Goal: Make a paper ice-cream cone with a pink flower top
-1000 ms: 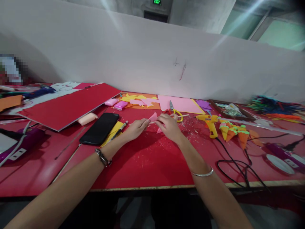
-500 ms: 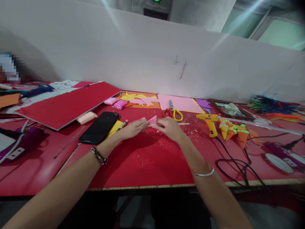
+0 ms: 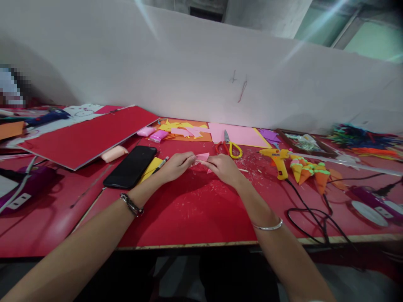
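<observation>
Between my two hands is a small piece of pink paper (image 3: 203, 157), held just above the red table. My left hand (image 3: 179, 166) pinches its left end, and my right hand (image 3: 224, 168) has its thumb and fingers closed on the right end. A thin pale stick (image 3: 243, 170) pokes out beyond my right hand; how it meets the paper is hidden by the fingers. Behind my right hand lie scissors (image 3: 231, 147) with red and yellow handles. A black phone (image 3: 131, 167) and a yellow pad (image 3: 150, 169) with a pencil are near my left wrist.
A yellow glue gun (image 3: 278, 161) with a looping black cord (image 3: 307, 224) stands at right, beside small orange and yellow cones (image 3: 310, 171). Pink sheet (image 3: 217, 133) and paper scraps (image 3: 182, 128) lie at the back. A red board (image 3: 91, 136) leans at left.
The pink paper has tilted lower and flatter between my hands. My left hand's fingers have curled in more, and the stick's outer end has dipped.
</observation>
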`<state>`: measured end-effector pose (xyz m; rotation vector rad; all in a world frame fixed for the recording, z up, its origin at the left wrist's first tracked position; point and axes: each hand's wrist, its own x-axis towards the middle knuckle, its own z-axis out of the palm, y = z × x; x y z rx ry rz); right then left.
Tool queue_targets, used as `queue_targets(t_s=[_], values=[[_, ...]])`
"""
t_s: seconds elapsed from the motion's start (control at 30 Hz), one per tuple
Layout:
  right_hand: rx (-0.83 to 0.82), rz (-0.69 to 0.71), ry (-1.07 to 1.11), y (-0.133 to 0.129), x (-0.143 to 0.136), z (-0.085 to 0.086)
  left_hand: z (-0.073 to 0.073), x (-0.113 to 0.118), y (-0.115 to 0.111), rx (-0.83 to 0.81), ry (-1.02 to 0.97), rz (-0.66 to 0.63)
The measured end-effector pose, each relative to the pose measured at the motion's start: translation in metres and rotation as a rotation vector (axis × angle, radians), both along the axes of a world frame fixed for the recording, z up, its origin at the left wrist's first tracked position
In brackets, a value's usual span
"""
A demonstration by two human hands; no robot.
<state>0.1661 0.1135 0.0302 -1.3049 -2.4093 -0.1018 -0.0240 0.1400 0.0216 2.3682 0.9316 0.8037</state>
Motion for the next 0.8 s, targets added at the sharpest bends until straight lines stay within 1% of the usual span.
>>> queue_targets(t_s=[0.2, 0.33, 0.53, 0.67, 0.8], values=[[-0.054, -0.012, 0.006, 0.0009, 0.0026, 0.002, -0.0046, -0.0028, 0.0032, 0.133, 0.13, 0.084], [-0.073, 0.007, 0.025, 0.0016, 0.0031, 0.0015, -0.0076, -0.0009, 0.0033, 0.142, 0.066, 0.105], [-0.067, 0.02, 0.042, 0.0028, 0.0017, -0.0011, -0.0057, 0.003, -0.0003, 0.047, -0.1, 0.066], [-0.085, 0.055, 0.058, 0.0017, 0.0015, -0.0006, -0.0028, 0.0022, -0.0015, 0.067, -0.113, 0.036], [-0.101, 0.043, 0.069, -0.0015, 0.0006, 0.0006, 0.0, 0.0017, -0.0033, 0.067, -0.123, -0.011]])
